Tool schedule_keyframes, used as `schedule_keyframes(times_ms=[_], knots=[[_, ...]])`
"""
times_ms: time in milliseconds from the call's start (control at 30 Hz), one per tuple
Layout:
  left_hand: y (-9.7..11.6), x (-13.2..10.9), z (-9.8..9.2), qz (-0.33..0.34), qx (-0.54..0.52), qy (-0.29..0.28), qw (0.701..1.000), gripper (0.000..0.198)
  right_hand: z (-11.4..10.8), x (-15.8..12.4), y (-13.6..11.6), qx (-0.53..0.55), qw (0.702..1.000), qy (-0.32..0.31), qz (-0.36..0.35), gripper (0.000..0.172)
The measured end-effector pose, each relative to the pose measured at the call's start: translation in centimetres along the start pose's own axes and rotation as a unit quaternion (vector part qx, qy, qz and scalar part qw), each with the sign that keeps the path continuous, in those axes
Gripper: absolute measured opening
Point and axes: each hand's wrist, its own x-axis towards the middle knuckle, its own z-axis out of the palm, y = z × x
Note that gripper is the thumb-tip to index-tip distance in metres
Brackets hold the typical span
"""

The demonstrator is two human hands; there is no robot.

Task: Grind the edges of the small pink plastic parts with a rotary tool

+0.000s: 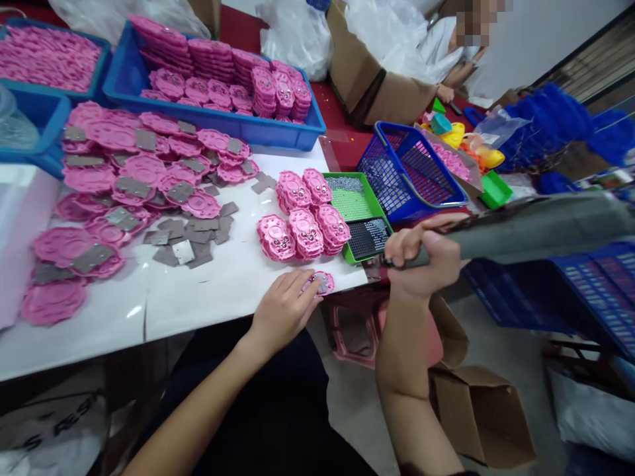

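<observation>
My left hand [284,309] rests on the white table [208,291] near its front edge, fingers closed on a small pink plastic piece [323,283] with a grey metal plate on it. My right hand [423,259] is wrapped around a grey powered screwdriver [520,228], whose tip points left toward the piece. Small stacks of finished pink pieces [303,221] stand just behind my left hand. A green tray [358,215] holding small screws sits to their right.
Loose pink pieces with grey plates [133,185] cover the table's left. Blue bins of stacked pink pieces [218,86] stand behind. A blue basket [411,172], cardboard boxes [476,410] and a seated person's sleeve [446,46] lie to the right.
</observation>
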Motion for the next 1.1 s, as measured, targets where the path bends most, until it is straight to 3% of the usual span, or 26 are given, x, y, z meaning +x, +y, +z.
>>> schedule_keyframes(times_ms=[133, 233, 800, 1100], knots=[[0.0, -0.2, 0.0, -0.012, -0.025, -0.009, 1.000, 0.031, 1.8, -4.7, 0.3, 0.093, 0.989, -0.112, 0.021, 0.010], [0.0, -0.3, 0.1, -0.011, -0.023, -0.007, 1.000, 0.027, 2.4, -6.0, 1.6, 0.096, 0.986, -0.126, 0.057, 0.013], [-0.1, -0.3, 0.6, 0.000, -0.013, 0.017, 1.000, 0.023, 3.1, -6.1, 2.4, 0.075, 0.987, -0.125, 0.064, 0.019], [-0.3, -0.5, 0.9, 0.012, -0.001, 0.023, 1.000, 0.023, 3.3, -5.4, 2.9, 0.097, 0.956, -0.241, 0.139, 0.028]])
